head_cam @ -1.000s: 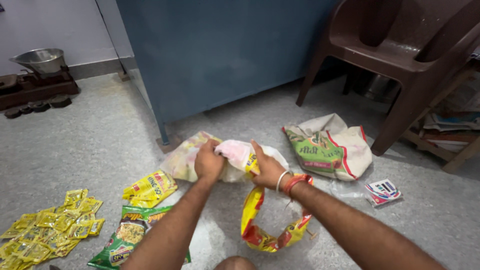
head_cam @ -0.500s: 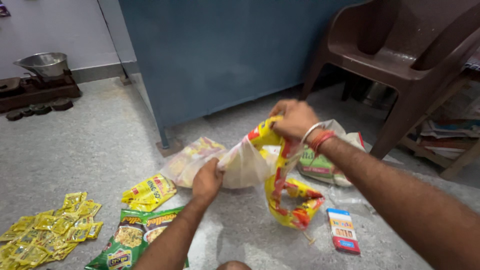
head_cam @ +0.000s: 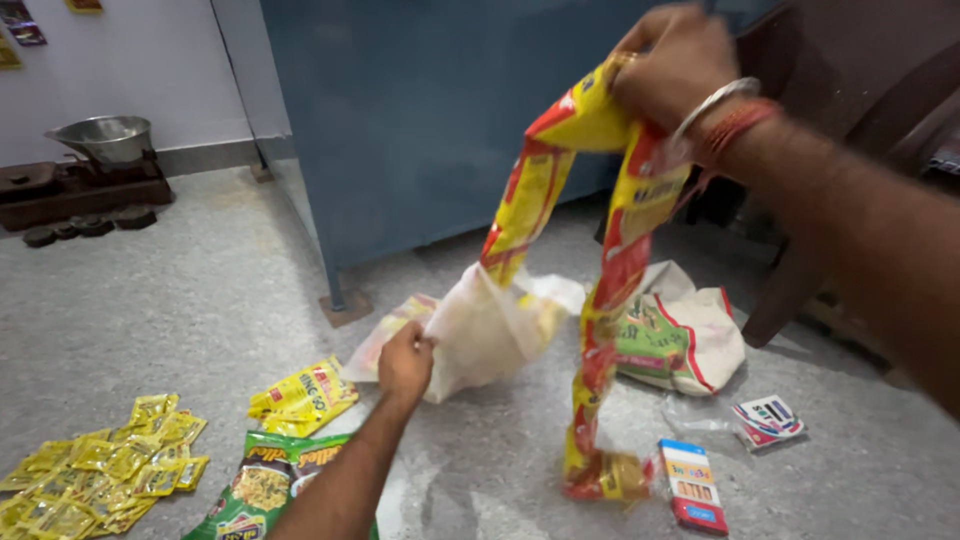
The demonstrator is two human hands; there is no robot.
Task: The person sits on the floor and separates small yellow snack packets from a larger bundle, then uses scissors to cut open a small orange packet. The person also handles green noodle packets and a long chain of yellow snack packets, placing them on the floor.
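My right hand point(head_cam: 672, 62), with a bangle and red thread at the wrist, is raised high and grips a long yellow-and-red strip of joined sachets point(head_cam: 612, 270). The strip hangs in two strands; one runs down into a pale plastic bag point(head_cam: 478, 335), the other reaches the floor. My left hand point(head_cam: 405, 362) pinches the edge of that bag low over the floor.
On the grey floor lie a pile of small yellow sachets point(head_cam: 95, 465), a yellow packet point(head_cam: 302, 392), a green snack packet point(head_cam: 262, 490), a printed cloth bag point(head_cam: 680, 335) and two small boxes point(head_cam: 692, 482). A blue cabinet point(head_cam: 430, 120) stands behind, a steel bowl point(head_cam: 105, 137) at left.
My right hand has risen from the floor to well above the bag, drawing the sachet strip up and out. My left hand stays low on the bag's edge.
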